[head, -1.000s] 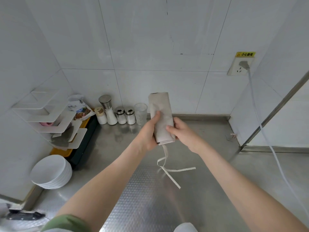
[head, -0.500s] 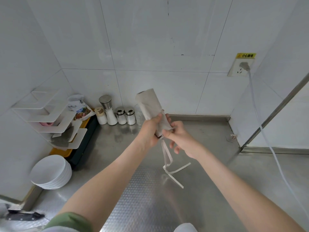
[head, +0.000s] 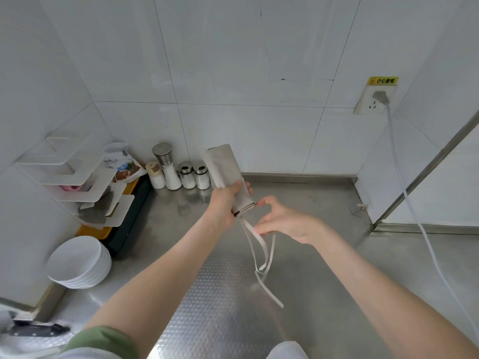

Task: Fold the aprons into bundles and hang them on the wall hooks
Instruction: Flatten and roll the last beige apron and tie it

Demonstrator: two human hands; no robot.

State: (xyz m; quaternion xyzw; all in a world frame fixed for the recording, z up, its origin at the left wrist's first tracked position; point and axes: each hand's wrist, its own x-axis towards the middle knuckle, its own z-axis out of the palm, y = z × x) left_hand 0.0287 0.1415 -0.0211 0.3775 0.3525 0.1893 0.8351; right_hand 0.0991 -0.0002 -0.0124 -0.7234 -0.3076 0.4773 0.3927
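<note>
A beige apron (head: 226, 170) is rolled into a tight bundle and held up above the steel counter, tilted with its top toward the left. My left hand (head: 225, 203) grips the lower part of the roll. The apron's ties (head: 261, 255) hang from the bottom end in long loops toward the counter. My right hand (head: 283, 220) is just right of the roll's lower end and pinches one tie between its fingertips. No wall hooks are in view.
The steel counter (head: 298, 294) runs to a tiled wall. Seasoning jars (head: 178, 172) stand at the back, left of the apron. A white tiered rack (head: 75, 185) and stacked white bowls (head: 80, 263) sit at left. A wall socket (head: 373, 101) with a cable is at right.
The apron was rolled tighter and tilted left. My right hand left the bundle's side, dropped lower and to the right, and took a tie. The ties now hang lower.
</note>
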